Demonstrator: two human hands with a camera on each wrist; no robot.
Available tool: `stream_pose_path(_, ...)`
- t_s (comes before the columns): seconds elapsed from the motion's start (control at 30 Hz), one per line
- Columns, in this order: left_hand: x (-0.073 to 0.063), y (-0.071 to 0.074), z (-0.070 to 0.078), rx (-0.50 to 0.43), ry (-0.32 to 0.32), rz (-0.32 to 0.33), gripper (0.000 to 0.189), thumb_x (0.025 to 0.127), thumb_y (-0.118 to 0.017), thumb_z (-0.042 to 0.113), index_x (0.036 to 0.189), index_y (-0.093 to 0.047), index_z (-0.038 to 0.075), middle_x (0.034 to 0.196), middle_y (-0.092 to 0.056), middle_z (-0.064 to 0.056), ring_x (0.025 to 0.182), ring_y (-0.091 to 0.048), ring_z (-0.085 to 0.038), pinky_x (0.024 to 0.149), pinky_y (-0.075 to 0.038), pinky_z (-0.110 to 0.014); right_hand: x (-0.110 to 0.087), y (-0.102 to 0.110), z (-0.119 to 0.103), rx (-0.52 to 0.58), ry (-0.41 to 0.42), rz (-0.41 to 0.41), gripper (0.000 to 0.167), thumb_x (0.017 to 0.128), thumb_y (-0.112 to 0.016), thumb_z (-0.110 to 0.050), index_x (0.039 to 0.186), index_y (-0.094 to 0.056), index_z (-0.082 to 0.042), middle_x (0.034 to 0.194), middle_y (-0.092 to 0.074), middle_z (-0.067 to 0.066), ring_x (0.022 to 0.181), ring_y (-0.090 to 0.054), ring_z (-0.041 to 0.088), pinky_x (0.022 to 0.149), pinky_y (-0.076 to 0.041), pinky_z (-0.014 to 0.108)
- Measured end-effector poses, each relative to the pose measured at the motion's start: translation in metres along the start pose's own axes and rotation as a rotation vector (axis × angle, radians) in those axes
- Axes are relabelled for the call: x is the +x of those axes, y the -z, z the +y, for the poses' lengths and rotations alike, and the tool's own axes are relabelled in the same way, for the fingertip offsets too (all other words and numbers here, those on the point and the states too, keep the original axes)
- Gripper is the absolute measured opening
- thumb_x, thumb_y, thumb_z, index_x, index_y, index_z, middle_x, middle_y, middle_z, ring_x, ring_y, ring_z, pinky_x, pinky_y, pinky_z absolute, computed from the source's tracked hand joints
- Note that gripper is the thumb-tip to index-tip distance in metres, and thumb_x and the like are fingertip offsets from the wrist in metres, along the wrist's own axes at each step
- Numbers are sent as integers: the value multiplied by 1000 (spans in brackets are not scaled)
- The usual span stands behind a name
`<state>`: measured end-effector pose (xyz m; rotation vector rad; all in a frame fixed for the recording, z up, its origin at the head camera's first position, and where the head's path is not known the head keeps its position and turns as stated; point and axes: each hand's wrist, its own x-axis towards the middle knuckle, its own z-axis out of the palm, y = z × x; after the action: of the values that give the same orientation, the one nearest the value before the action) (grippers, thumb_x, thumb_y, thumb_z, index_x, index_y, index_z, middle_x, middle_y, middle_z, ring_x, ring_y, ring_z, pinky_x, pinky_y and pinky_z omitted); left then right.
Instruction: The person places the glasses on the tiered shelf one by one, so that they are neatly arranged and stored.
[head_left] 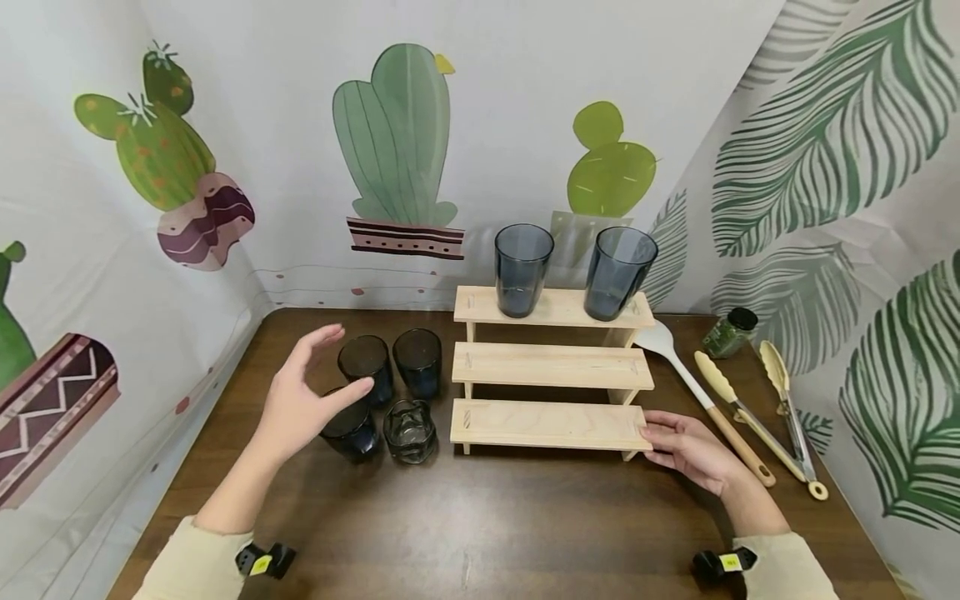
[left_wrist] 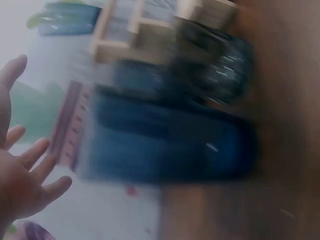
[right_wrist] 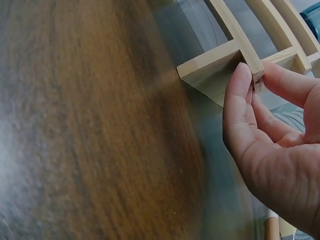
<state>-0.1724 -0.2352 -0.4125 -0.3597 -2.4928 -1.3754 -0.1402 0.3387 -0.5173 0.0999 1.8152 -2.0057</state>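
Observation:
My left hand (head_left: pixel 303 400), thumb and fingers spread apart with nothing between them, hovers over the near-left one of three dark blue glasses (head_left: pixel 352 435). In the left wrist view this glass (left_wrist: pixel 170 140) is blurred, with the hand off to its side. A short, wavy grey glass (head_left: pixel 410 433) stands beside it. With thumb and fingertips, my right hand (head_left: pixel 693 450) pinches the right end of the lowest board of a three-step wooden rack (head_left: pixel 551 425). The right wrist view shows that board edge (right_wrist: pixel 250 55) between them. Two blue-grey glasses (head_left: pixel 522 271) stand on the top step.
Right of the rack lie a white spatula (head_left: pixel 686 362) with a wooden handle and cream-tipped tongs (head_left: pixel 753 429). A small black-lidded jar (head_left: pixel 729 335) is behind them. A cactus-print cloth (head_left: pixel 517 108) hangs at the back edge of the brown table (head_left: pixel 465 525).

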Motion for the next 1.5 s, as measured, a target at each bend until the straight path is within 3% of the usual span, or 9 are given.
stream_pose_path(0.27, -38, -5, -50, -12, 83, -15, 102, 78, -95, 20, 160, -34, 30, 154, -46, 0, 143, -42, -26, 113, -36, -29, -2, -1, 0, -4, -2, 16, 47, 104, -61, -6, 144, -41, 8, 114, -67, 6, 99, -68, 16, 83, -59, 30)
stream_pose_path(0.4, -48, -8, -64, -77, 109, -12, 105, 79, -94, 13, 161, -30, 28, 152, -48, -6, 141, -45, -27, 113, -38, -39, -3, 0, 0, -4, -4, 26, 50, 104, -61, -6, 146, -38, 11, 115, -66, 7, 99, -67, 17, 83, -59, 31)
stream_pose_path(0.53, -55, -9, -73, -93, 107, -15, 106, 77, -94, 8, 160, -32, 26, 151, -51, -10, 138, -46, -18, 110, -37, -25, -2, 0, 1, -4, -4, 20, 50, 104, -61, -6, 146, -38, 11, 115, -66, 6, 100, -67, 17, 84, -59, 31)
stream_pose_path(0.6, -58, -10, -76, -87, 105, -26, 106, 76, -95, 9, 160, -33, 25, 150, -53, -10, 136, -46, -13, 108, -34, -16, -2, 0, 1, -4, -5, 19, 49, 104, -61, -6, 145, -39, 10, 115, -66, 6, 100, -67, 16, 84, -59, 31)
stream_pose_path(0.73, -61, -12, -79, -65, 133, -65, 105, 75, -97, 18, 160, -34, 25, 151, -51, -5, 138, -42, -9, 107, -31, -13, -2, 0, 1, -2, -7, 19, 49, 104, -61, -6, 144, -39, 10, 115, -66, 6, 100, -67, 16, 84, -59, 31)
stream_pose_path(0.93, -65, -20, -83, -147, 153, -116, 104, 71, -99, 19, 155, -37, 23, 141, -54, -6, 124, -58, -21, 96, -47, -16, -2, -1, 0, 12, -10, 17, 48, 104, -61, -6, 144, -40, 9, 115, -66, 7, 100, -67, 17, 84, -59, 31)
stream_pose_path(1.07, -65, -24, -85, -180, 133, -107, 103, 69, -100, 14, 151, -39, 19, 137, -55, -8, 119, -60, -27, 92, -51, -16, -1, -3, 0, 20, -16, 23, 46, 104, -61, -6, 143, -41, 8, 114, -66, 7, 99, -68, 17, 83, -59, 30)
stream_pose_path(1.3, -65, -27, -88, -95, 143, -87, 107, 67, -101, 18, 151, -36, 18, 137, -55, -9, 119, -58, -24, 90, -49, -13, -1, -2, -1, 30, -11, 17, 43, 104, -61, -5, 142, -44, 6, 115, -66, 8, 99, -67, 17, 83, -59, 30)
stream_pose_path(1.5, -67, -29, -92, -55, 121, -63, 108, 65, -101, 10, 151, -37, 13, 138, -56, -11, 120, -58, -28, 90, -46, -12, 0, -2, 0, 25, -10, 16, 44, 104, -61, -6, 142, -43, 7, 115, -66, 7, 99, -67, 17, 83, -59, 30)
